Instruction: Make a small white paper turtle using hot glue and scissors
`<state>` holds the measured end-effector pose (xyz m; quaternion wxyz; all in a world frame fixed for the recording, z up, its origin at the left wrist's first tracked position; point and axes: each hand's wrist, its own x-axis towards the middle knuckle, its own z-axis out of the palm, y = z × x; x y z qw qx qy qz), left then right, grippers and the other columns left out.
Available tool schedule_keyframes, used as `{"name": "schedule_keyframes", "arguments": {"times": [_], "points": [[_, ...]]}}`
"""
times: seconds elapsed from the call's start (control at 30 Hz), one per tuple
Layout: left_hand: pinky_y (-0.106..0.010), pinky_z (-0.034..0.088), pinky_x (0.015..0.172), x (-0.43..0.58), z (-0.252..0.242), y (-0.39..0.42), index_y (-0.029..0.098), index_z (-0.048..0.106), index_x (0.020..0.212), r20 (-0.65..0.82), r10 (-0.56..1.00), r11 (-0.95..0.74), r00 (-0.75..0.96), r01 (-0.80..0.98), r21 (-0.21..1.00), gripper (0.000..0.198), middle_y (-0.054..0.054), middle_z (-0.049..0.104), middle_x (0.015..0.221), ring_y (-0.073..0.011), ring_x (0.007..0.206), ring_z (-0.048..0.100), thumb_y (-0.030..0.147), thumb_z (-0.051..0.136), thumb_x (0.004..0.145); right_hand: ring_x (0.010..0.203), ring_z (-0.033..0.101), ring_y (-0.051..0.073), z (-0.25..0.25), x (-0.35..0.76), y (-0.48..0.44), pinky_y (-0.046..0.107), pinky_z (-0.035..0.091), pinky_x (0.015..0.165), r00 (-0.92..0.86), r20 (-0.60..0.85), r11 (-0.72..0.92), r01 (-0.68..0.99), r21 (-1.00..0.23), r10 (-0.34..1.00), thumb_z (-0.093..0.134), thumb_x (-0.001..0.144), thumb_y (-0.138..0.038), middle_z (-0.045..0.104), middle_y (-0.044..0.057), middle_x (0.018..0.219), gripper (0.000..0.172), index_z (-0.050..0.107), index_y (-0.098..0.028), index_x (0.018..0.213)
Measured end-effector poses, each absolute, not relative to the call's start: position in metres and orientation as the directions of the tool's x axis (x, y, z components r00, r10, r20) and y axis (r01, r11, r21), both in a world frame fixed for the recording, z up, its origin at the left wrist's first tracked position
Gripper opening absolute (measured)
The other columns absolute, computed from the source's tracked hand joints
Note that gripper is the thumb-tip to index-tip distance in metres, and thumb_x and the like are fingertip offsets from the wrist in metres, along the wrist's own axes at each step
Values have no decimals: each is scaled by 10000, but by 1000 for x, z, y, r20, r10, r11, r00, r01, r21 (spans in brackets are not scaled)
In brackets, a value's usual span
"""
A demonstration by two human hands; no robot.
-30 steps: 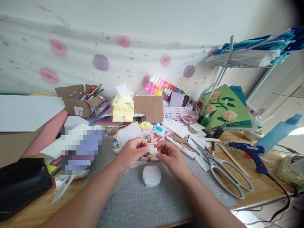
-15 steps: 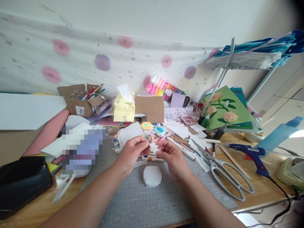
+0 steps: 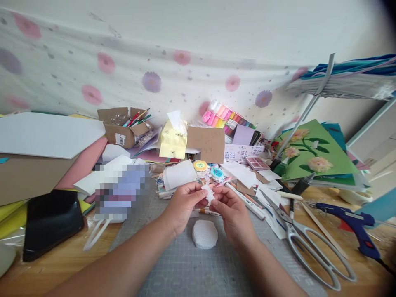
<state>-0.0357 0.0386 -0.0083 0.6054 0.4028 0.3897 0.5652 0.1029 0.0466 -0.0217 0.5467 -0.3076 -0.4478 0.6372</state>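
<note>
Between both sets of fingertips is a small white paper piece (image 3: 209, 194) with jagged edges. My left hand (image 3: 187, 206) pinches its left side with thumb and forefinger. From the other side, my right hand (image 3: 230, 208) pinches it too, thumb toward me. On the cutting mat just below the hands lies a white round pad (image 3: 204, 234) with a textured surface, touched by neither hand. Beyond the fingers sit a yellow scalloped disc (image 3: 200, 166) and a blue scalloped disc (image 3: 217, 174). The curled lower fingers are partly hidden.
Large scissors (image 3: 309, 243) and a blue glue gun (image 3: 346, 218) lie at the right. A grey cutting mat (image 3: 167, 264) covers the table's middle. Behind stand a cardboard box (image 3: 122, 134), a yellow tissue pack (image 3: 173, 140) and a clay set (image 3: 227, 115). Markers (image 3: 247, 202) and paper scraps crowd the centre.
The camera view has swung left, so the scene sits farther right. The white paper piece is turned in my fingers and shows more of its face. Both hands keep their pinch.
</note>
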Motion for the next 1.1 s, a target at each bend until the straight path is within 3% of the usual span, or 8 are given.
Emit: {"name": "schedule_keyframes", "arguments": {"times": [0.5, 1.1], "points": [[-285, 475, 684, -34, -4, 37, 149, 625, 663, -16, 1000, 13, -7, -330, 944, 234, 17, 595, 648, -122, 636, 552, 355, 730, 697, 721, 563, 151, -20, 101, 44, 292, 468, 686, -170, 149, 86, -335, -938, 974, 772, 642, -265, 615, -17, 748, 276, 640, -220, 880], [-286, 482, 686, -36, -8, 39, 160, 583, 667, -37, 999, 41, 20, -318, 947, 234, 14, 618, 666, -124, 637, 583, 320, 754, 662, 630, 545, 123, -23, 102, 47, 263, 444, 634, -154, 154, 93, -345, -934, 976, 783, 640, -248, 589, -47, 674, 282, 621, -222, 869]]}}
